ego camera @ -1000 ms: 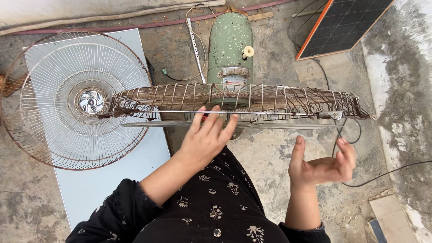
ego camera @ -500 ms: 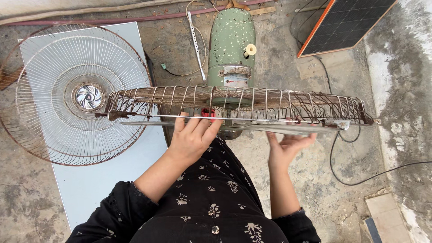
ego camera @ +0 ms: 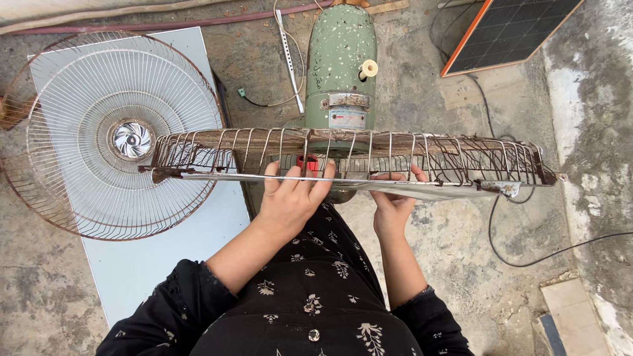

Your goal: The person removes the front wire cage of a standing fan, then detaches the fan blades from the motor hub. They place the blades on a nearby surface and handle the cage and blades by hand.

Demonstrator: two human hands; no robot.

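Head view looks straight down on a rusty wire fan guard (ego camera: 409,155), seen edge-on and mounted on the green motor housing (ego camera: 339,62) at twelve o'clock. The left hand (ego camera: 290,198) has its fingers curled over the guard's near rim beside the red hub (ego camera: 306,163); the right hand (ego camera: 393,204) cups the rim from below, fingers bent around it, apparently steadying it level. A detached front grille (ego camera: 112,132) lies flat at nine o'clock on a pale panel (ego camera: 151,264). An orange-framed solar panel (ego camera: 511,29) sits at two o'clock. A small rectangular label plate marks the motor.
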